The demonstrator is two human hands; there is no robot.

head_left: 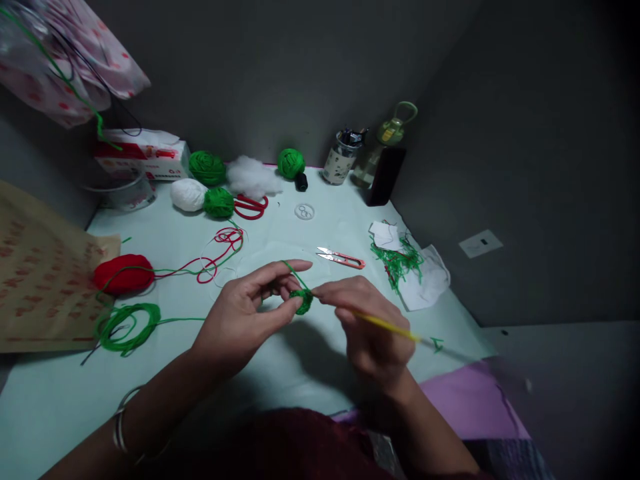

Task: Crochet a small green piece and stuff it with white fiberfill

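Dark red clothing [295,437] lies nearest. Just beyond, above the table [270,243], a small green yarn piece [303,304] is pinched in the left hand [237,310]; the right hand [373,323] grips a yellow-handled tool [385,325], its far end meeting the piece. Stitches could slip if the left finger's strand [297,273] slackens; left, the green coil [127,330] could snag against the red yarn ball [124,274]. Farther, open snips [345,259] crowd movement; bare tabletop gives room nearer, grey walls [290,87] bound far and right.

Left hand [240,315] loosely pinched, right hand [374,341] curled just beside it, both forearms [167,393] angled inward
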